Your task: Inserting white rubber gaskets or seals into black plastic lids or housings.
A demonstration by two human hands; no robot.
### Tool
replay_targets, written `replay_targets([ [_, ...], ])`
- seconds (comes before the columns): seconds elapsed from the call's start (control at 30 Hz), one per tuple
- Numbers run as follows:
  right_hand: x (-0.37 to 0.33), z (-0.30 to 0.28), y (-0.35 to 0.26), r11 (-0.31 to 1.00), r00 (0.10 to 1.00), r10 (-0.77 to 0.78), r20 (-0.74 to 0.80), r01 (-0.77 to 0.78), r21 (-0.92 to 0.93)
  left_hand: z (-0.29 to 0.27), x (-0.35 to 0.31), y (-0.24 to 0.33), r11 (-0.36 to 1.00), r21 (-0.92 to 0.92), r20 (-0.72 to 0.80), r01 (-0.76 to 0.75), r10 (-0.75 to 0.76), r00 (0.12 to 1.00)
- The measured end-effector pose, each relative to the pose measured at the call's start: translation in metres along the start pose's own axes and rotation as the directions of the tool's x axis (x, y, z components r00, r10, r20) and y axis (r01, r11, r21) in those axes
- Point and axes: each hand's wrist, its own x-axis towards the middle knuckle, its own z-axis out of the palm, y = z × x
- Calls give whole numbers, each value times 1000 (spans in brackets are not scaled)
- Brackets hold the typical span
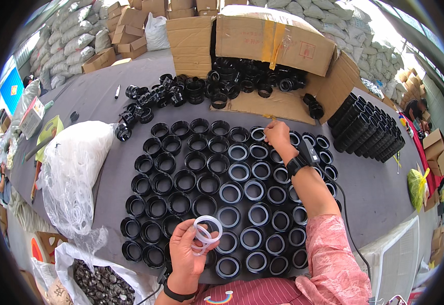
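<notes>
Black plastic rings (180, 203) stand in rows on the grey table. Those in the left rows look plain black inside, while many in the middle and right rows, like one black ring (229, 216), show a pale ring within. My left hand (186, 249) is closed on a few translucent white rings (209, 220), held above the near rows. At the far row my right hand (278, 136) has its fingers pressed together at the edge of a black ring (257, 133). Whatever lies between those fingertips is hidden.
A torn cardboard box (278, 40) spills loose black rings at the back. Stacked black rings (367, 127) stand to the right. A clear bag of white rings (72, 173) lies left, above a white sack (69, 254) of small dark parts. A cable (351, 223) runs beside my right arm.
</notes>
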Motion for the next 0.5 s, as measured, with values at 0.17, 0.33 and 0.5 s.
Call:
replay_targets([
  [0.17,-6,3,-5,811,949,-316,19,280,-514,1,4,-1,998,53,14,-17,16,1000],
  [0.33,-97,-20,-65,861,821,-495,285,508,33,4,12,-4,1000,17,56,-14,13,998],
  [0.5,-210,-36,-95,912,554,-407,726,209,352,2,10,-8,1000,11,55,-19,19,998],
])
